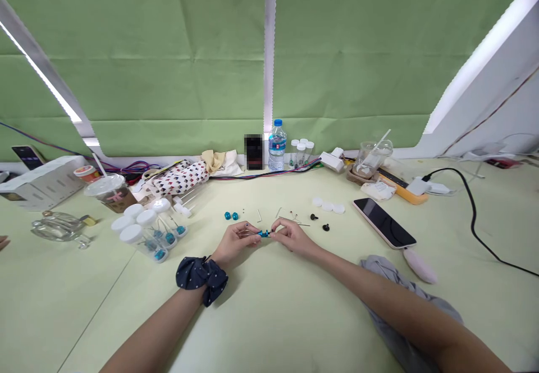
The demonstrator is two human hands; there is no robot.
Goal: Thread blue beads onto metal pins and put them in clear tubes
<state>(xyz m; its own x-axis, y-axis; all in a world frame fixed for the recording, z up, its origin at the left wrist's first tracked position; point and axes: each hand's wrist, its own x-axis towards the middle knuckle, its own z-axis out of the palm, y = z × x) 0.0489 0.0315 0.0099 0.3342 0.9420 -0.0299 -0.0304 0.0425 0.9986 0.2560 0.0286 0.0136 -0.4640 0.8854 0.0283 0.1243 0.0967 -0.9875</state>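
My left hand [236,242] and my right hand [290,235] meet at the middle of the pale green table [269,317]. Both pinch a thin metal pin carrying small blue beads [264,233], one hand at each end. A dark dotted scrunchie [202,278] sits on my left wrist. Two loose blue beads [231,215] lie just beyond my left hand. Loose metal pins [290,215] and two small black pieces [320,222] lie beyond my right hand.
Several clear vials with white caps [145,232] lie at the left, some holding blue beads. White caps [328,207], a phone [384,222], a grey cloth [391,283], a water bottle [277,146], a lidded drink cup [110,191], a black cable [474,215] and a box [40,182] surround the work area.
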